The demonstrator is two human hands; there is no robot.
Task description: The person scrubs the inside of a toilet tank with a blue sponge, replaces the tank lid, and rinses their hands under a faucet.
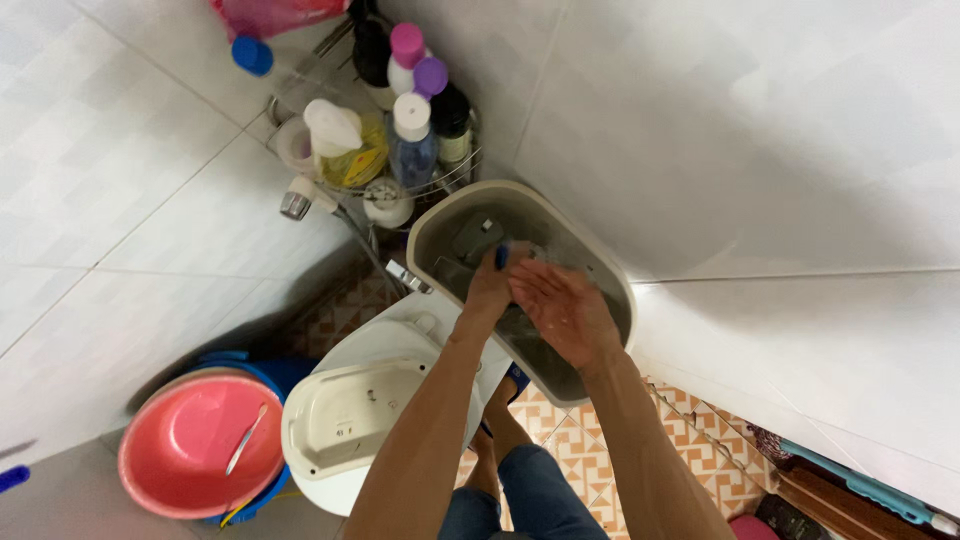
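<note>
Both hands reach into the open toilet tank [600,285] set in the tiled corner, the left hand [488,285] curled around a small blue part [502,256] inside it while the right hand [560,310] lies spread, palm up, just beside, with the tank lid [350,415] resting upside down on the closed toilet seat [400,335] below.

Pink basin [190,440], white tank lid [350,410], orange-and-white patterned floor tiles [690,450], blue shorts [535,500]
</note>
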